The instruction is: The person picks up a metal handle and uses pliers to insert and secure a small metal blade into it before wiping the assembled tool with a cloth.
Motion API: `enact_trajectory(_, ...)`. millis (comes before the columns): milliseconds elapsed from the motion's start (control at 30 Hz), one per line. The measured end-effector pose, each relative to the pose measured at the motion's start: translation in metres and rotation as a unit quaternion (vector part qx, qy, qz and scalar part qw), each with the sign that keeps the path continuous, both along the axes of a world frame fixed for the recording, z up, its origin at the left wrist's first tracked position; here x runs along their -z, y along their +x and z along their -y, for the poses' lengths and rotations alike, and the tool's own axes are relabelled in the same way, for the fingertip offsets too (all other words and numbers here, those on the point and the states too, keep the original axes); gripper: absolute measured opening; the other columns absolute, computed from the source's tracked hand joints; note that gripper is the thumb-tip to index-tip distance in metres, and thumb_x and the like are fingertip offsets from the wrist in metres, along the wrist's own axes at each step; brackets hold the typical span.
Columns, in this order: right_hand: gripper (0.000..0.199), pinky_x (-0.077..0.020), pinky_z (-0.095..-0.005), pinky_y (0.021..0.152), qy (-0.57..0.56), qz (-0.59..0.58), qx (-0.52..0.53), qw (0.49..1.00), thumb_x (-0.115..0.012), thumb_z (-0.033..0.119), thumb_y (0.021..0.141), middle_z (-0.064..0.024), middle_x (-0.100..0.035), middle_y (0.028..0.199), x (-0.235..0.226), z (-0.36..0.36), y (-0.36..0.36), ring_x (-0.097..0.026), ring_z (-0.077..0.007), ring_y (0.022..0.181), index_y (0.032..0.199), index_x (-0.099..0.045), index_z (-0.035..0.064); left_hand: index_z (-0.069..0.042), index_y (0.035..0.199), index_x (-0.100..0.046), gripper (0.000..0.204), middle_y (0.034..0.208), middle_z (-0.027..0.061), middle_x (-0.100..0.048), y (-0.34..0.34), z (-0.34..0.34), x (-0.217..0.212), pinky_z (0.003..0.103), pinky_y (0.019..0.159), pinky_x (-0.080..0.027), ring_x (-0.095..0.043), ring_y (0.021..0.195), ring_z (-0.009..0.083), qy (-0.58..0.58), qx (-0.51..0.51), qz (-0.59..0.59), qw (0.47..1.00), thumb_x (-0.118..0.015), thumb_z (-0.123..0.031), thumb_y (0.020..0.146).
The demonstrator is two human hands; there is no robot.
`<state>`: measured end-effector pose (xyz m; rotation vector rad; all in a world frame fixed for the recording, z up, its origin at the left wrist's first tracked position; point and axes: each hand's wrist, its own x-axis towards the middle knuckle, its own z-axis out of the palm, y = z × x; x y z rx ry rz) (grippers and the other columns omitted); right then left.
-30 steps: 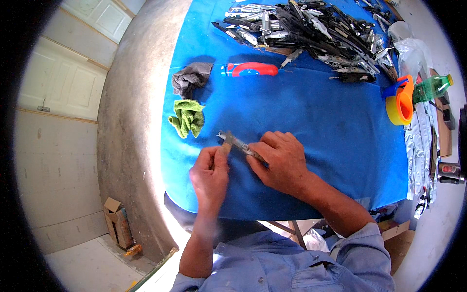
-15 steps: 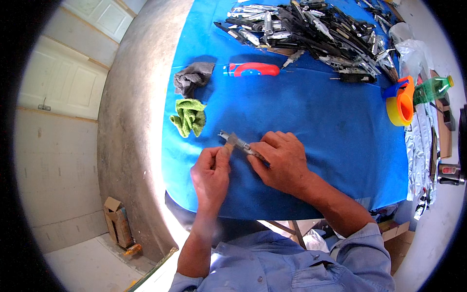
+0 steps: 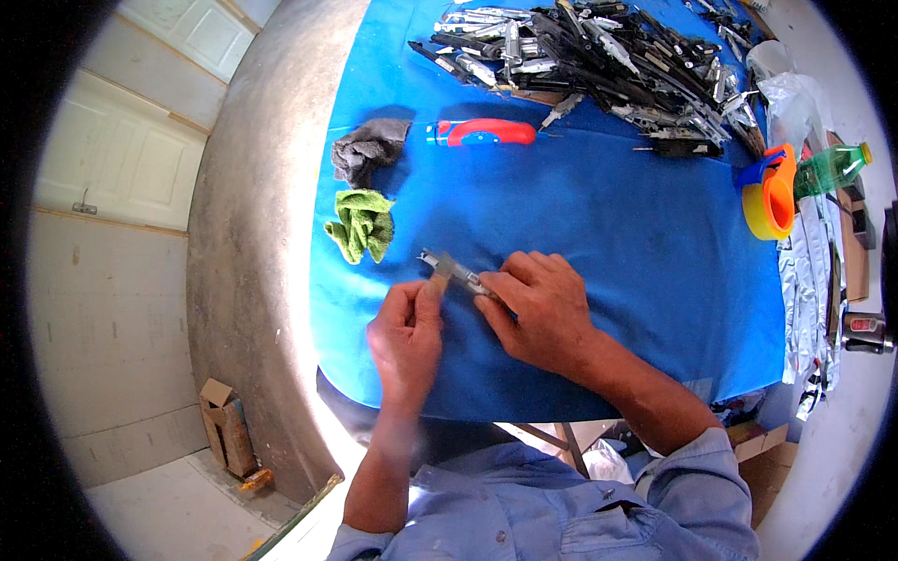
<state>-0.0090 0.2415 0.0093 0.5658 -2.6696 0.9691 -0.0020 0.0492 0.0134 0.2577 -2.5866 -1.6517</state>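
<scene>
- The small grey metal piece (image 3: 453,268) was pinched at its near end in the grip of the right hand (image 3: 543,313), fingers pressed together around it; its far end projected up-left, just above the blue cloth (image 3: 617,234) covering the bench.
- The left hand (image 3: 407,332) was closed, fingertips pressed to the piece's underside near a small tan bit; whether this was a pad or a part could not be told.
- Against the frames a second earlier, little was changed: the same hold was kept, with the left fingers shifted slightly along the piece. Work on it was judged ongoing.
- A crumpled green rag (image 3: 360,224) and a grey rag (image 3: 369,150), both soft, were noted just beyond.
- Farther off: a red-and-blue handled tool (image 3: 482,132), a heap of dark metal parts (image 3: 599,56), an orange-and-yellow tape dispenser (image 3: 769,196).
</scene>
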Motion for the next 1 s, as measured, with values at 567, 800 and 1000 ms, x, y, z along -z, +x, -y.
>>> enact_trajectory(567,0.016,-0.0445,-0.0456,0.071,-0.002,-0.003,0.005,1.000,-0.077,0.024,0.085,-0.0090,-0.059,0.087,0.002,0.002,0.000,-0.060,-0.0302,0.081,0.089,-0.067,0.0116,0.000,0.099,-0.070,0.021,0.072,-0.0008,-0.062,-0.003,0.001,-0.002,0.022,0.055,-0.039,-0.052,0.063,0.0046,0.047,-0.017,0.016,0.999,-0.065,-0.019,0.107)
enact_trajectory(800,0.016,-0.0449,-0.0462,0.071,-0.019,0.003,0.007,1.000,-0.079,0.021,0.082,-0.0091,-0.059,0.087,0.002,0.002,0.000,-0.060,-0.0306,0.081,0.089,-0.068,0.0116,0.000,0.099,-0.070,0.022,0.072,-0.0016,-0.061,-0.002,0.005,-0.001,0.022,0.054,-0.039,-0.052,0.063,0.0045,0.034,0.015,0.024,0.999,-0.066,-0.021,0.107)
enact_trajectory(1000,0.017,-0.0453,-0.0467,0.071,-0.018,0.004,0.009,1.000,-0.079,0.020,0.081,-0.0100,-0.060,0.088,0.003,0.003,0.000,-0.060,-0.0315,0.082,0.089,-0.067,0.0109,0.000,0.098,-0.070,0.023,0.072,-0.0015,-0.061,-0.001,0.006,0.003,0.022,0.054,-0.039,-0.052,0.063,0.0044,0.040,0.023,0.024,0.999,-0.065,-0.020,0.107)
